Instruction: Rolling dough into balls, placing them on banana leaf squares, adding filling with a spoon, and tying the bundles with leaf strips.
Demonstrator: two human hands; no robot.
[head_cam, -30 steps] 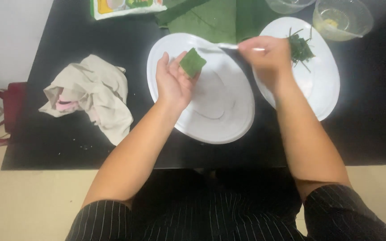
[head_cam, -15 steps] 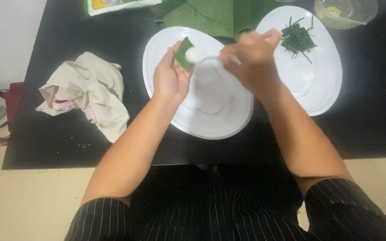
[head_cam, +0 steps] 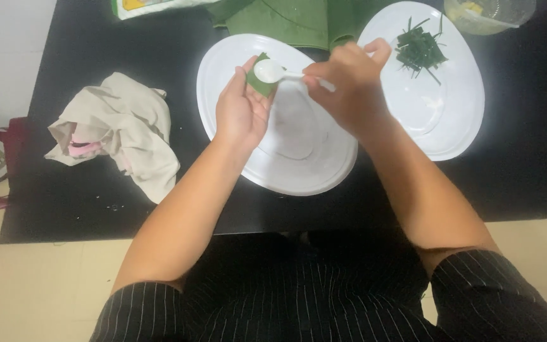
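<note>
1. While the left hand (head_cam: 240, 113) is cupped over the near white plate (head_cam: 299, 164), it holds a small green leaf piece (head_cam: 259, 84) in its fingers.
2. Its grip is closed around the leaf piece.
3. The right hand (head_cam: 348, 88) is clenched on the handle of a white spoon (head_cam: 273, 71).
4. The bowl of the spoon rests on the leaf piece.
5. A second white plate (head_cam: 451, 120) on the right carries thin green leaf strips (head_cam: 420, 49).
6. A crumpled beige cloth (head_cam: 121, 130) lies on the black table (head_cam: 83, 202), well apart on the left.
7. Large green leaves (head_cam: 292, 22) lie at the far edge.
</note>
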